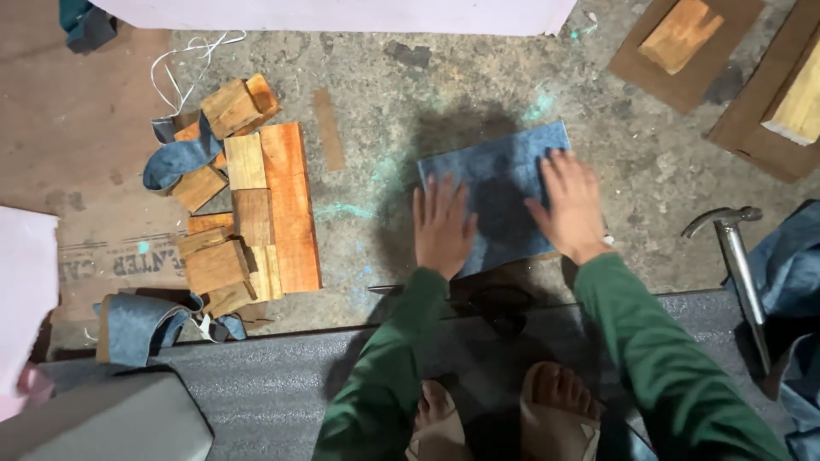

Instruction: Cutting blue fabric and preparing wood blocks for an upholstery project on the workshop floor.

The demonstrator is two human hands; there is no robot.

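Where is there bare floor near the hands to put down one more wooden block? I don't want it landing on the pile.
Bare concrete lies between the stack of wooden blocks and the blue fabric sheet under the left hand and right hand. More lies between the sheet and the hammer. The block pile is crowded.

light: dim, from above, likely behind the person | shadow: head-shaped over blue cloth (495, 183) and floor (376, 111) | focus: slightly soft throughout | glare: pale sheet (342, 13) at top edge
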